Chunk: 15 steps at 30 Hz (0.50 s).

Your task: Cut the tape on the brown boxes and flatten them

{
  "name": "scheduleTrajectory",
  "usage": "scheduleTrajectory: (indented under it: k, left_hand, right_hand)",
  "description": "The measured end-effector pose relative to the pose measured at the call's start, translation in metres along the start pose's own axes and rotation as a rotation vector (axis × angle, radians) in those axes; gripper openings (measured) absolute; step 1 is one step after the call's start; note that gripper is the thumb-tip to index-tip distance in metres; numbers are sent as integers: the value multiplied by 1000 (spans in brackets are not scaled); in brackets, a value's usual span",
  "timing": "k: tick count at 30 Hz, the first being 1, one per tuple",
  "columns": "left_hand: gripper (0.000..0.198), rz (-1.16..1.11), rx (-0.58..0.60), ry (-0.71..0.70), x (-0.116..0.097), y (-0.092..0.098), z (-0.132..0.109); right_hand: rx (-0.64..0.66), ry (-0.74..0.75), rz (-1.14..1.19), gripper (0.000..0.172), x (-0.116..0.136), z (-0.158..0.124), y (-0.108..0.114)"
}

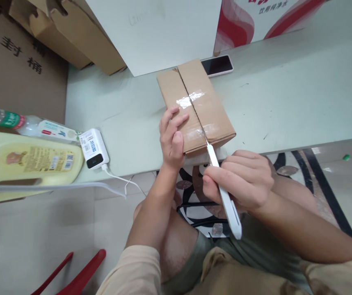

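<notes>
A small brown cardboard box (205,98) sits near the front edge of the table, with strips of clear tape across its top seam. My left hand (172,137) grips its left side, fingers lying over the top and thumb bent at the near corner. In my right hand (240,178) is a white utility knife (229,211), held with the fingers wrapped round its handle. Its blade meets the seam at the box's near edge. Above the seam's near end, the tape looks slit, though glare makes this hard to judge.
Behind the box lie a phone (220,65) and a large white carton (163,32). At left are a white power device (94,147) with a cable, a yellow jug (40,162) and a plastic bottle (30,125). Cardboard boxes (80,37) stand at the back left.
</notes>
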State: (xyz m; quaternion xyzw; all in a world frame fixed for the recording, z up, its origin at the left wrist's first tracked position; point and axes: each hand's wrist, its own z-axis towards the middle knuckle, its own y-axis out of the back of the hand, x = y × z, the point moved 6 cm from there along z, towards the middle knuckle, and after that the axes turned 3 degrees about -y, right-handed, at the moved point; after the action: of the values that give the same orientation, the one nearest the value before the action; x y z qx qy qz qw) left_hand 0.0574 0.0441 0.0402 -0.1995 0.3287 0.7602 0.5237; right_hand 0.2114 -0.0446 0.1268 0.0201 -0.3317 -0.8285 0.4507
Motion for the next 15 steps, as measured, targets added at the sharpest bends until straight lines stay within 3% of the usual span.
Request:
scheduleTrajectory:
  k: [9, 15]
  left_hand:
    - [53, 65, 12, 19, 0, -3, 1]
    - [52, 35, 7, 13, 0, -4, 1]
  right_hand:
    - [5, 42, 9, 3, -8, -16, -16]
    - [8, -68, -39, 9, -20, -16, -24]
